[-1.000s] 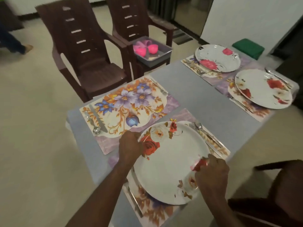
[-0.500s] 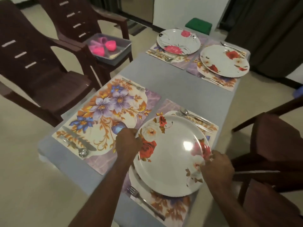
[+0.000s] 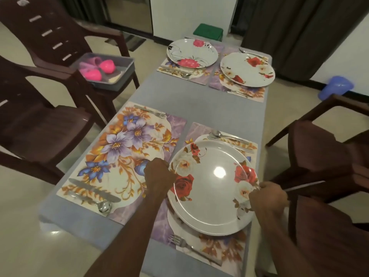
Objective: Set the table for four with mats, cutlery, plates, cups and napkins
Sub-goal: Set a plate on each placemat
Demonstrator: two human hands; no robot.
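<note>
here, white rose-printed plate (image 3: 211,188), glossy, gripped by both hands

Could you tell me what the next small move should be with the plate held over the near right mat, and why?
Probably let go of the plate and draw both hands away. The left hand and right hand grip its opposite rims, and it looks roughly centred on the near right mat between fork and spoon.

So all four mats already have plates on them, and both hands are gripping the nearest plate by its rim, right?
Not quite. The head view shows plates on three mats only: the near left mat holds just cutlery. The rest stands: the left hand and right hand grip the nearest plate by its rim.
</note>
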